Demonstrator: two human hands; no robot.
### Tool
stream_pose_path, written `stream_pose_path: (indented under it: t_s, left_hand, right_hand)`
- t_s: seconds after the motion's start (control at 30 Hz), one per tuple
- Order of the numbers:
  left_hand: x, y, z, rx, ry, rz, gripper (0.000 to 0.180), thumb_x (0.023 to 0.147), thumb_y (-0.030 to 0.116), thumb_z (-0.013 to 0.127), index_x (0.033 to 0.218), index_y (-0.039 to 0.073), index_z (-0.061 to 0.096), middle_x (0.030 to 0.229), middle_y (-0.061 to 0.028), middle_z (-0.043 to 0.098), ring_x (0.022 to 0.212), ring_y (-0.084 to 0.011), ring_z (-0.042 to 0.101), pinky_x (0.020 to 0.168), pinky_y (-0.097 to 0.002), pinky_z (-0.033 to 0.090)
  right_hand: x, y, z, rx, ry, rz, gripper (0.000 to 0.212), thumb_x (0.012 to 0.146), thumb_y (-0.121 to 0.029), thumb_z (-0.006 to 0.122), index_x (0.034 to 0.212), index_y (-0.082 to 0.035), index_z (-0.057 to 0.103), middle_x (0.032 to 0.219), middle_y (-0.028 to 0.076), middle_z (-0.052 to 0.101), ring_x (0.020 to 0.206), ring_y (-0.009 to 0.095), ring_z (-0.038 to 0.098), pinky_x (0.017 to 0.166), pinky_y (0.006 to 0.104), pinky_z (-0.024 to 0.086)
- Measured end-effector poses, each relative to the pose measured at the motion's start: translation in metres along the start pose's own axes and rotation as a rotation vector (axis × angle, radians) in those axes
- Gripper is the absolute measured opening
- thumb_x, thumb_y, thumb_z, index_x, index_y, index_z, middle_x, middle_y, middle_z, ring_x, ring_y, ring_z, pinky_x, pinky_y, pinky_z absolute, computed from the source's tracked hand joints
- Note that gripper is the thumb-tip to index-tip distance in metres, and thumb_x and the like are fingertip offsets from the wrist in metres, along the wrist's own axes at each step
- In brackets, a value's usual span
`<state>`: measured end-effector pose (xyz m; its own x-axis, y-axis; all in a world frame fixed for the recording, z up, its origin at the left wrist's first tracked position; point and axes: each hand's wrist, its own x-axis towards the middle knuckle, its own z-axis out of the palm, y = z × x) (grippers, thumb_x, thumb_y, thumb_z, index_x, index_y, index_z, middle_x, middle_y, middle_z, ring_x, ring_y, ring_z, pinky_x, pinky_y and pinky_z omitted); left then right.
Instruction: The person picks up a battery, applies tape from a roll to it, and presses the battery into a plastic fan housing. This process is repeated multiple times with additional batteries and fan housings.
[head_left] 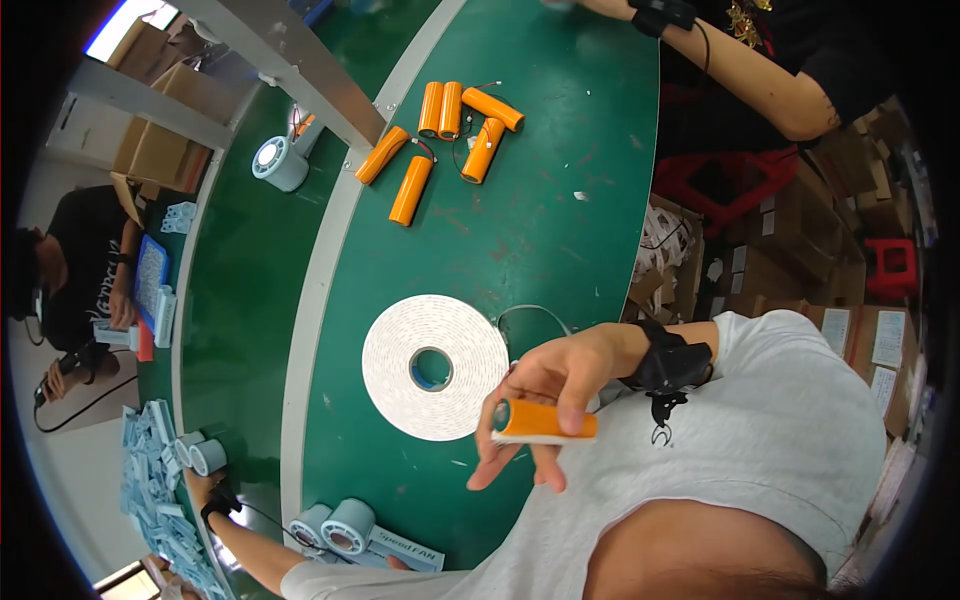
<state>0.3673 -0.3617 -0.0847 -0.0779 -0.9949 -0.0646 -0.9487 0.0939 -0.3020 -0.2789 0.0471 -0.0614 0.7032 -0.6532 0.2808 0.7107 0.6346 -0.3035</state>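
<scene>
Near my chest, my right hand (555, 400) pinches an orange cylindrical battery (545, 419) between thumb and fingers, with a white strip along its lower side. Other fingers of that hand spread below the battery. A large roll of white double-sided tape (400, 345) lies flat on the green table beside this hand. Far to the left, my left hand (203, 487) reaches out and touches light-blue round fan housings (208, 457); its fingers are mostly hidden. Several orange batteries with wires (410, 190) lie loose at the back of the table.
More light-blue fan housings (348, 527) stand at the near left. A metal post (300, 75) rises at the table's far left edge. Light-blue plastic parts (160, 490) are heaped beyond the green belt (240, 330). Co-workers (75, 265) sit across and at the far right.
</scene>
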Motion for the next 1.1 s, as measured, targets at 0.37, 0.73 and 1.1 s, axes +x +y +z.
stream_pose_path:
  t_s: [0.37,0.73,1.1]
  left_hand:
    - [-0.246,0.260,-0.189,-0.905,0.110,0.115,0.073,0.069,0.026,0.070,0.124,-0.006,0.035,0.118,-0.0217,0.044,0.110,-0.0267,0.042,0.095,-0.0327,0.030]
    - [-0.367,0.406,-0.144,-0.216,0.526,0.040,0.085,0.068,0.032,0.071,0.132,0.001,0.026,0.123,-0.0243,0.039,0.116,-0.0380,0.035,0.098,-0.0431,0.026]
    - [-0.397,0.422,-0.185,-0.137,0.051,-0.033,0.058,0.065,0.028,0.071,0.114,0.006,0.049,0.096,-0.0104,0.054,0.105,-0.0317,0.043,0.083,-0.0439,0.037]
  right_hand:
    - [0.002,0.019,0.000,0.179,0.101,0.003,0.060,0.074,-0.003,0.063,0.126,-0.001,0.033,0.131,0.027,0.033,0.106,0.034,0.052,0.091,0.0369,0.041]
    - [-0.049,0.035,-0.002,-1.169,0.346,-0.319,0.043,0.068,-0.002,0.070,0.109,-0.002,0.056,0.100,0.007,0.051,0.092,0.013,0.051,0.085,0.0270,0.045]
    - [-0.047,0.026,0.049,-1.174,0.270,-0.453,0.038,0.065,0.006,0.065,0.101,-0.001,0.056,0.094,0.004,0.052,0.087,0.013,0.053,0.079,0.0269,0.049]
